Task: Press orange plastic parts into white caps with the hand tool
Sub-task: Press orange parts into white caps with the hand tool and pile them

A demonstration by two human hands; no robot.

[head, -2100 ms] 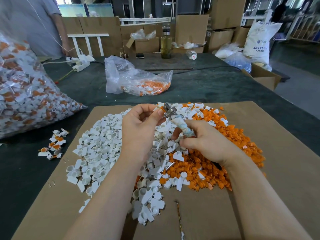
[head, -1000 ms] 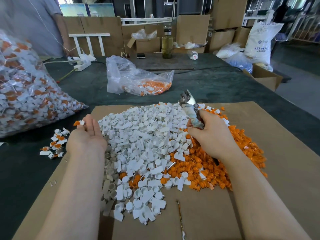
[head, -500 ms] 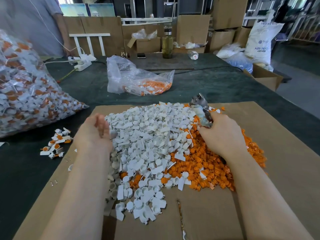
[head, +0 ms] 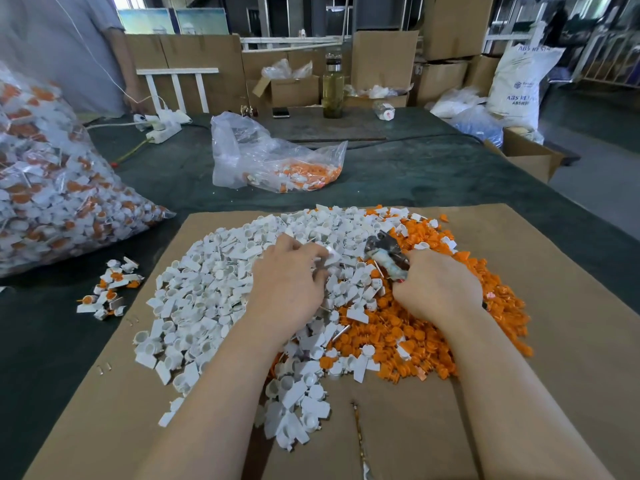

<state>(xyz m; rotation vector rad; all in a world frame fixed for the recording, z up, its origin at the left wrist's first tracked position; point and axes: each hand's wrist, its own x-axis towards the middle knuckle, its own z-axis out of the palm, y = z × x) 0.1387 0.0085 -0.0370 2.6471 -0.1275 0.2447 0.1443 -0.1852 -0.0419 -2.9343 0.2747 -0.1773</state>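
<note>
Two hands are working: my left hand (head: 287, 289) is pinching a white cap (head: 330, 253), just left of the hand tool (head: 386, 254) my right hand (head: 438, 289) is gripping

The white sack (head: 521, 88) reads "ABS RESIN" (last letters partly cut off).

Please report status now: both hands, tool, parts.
Left hand picking in white plastic cap pile. Right hand grips metal hand tool over orange plastic parts. Nothing blocking.
</note>
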